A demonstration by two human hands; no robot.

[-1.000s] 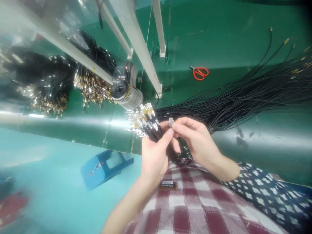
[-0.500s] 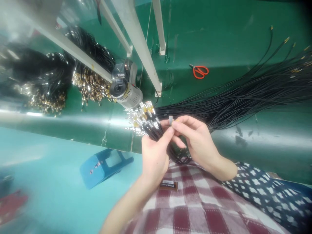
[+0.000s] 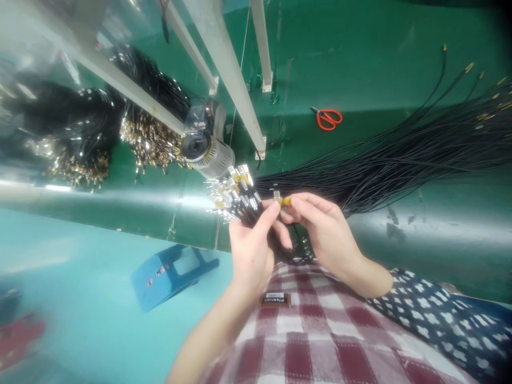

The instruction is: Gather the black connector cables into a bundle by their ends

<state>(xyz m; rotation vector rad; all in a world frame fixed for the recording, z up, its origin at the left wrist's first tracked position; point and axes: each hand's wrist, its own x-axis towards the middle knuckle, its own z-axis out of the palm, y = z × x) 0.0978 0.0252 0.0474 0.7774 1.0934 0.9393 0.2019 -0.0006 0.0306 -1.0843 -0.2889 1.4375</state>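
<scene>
My left hand is closed around a bundle of black cables, whose silver connector ends fan out to the left. Its thumb and forefinger also pinch one small silver connector. My right hand is closed in a pinch beside it, thumb and forefinger on a small amber-yellow piece that looks like tape, next to that connector. The fingertips of both hands are close together, just above the checked apron. Behind the bundle stands a grey round machine that looks like a tape dispenser.
More black cables stretch right across the green bench. Red-handled snips lie beyond them. White posts rise at the back, with cable bundles at left. A blue stool stands on the floor below.
My right fingertips have drawn slightly right, away from my left thumb, and more of the yellow piece shows. The left thumb has shifted a little left and up with the connector.
</scene>
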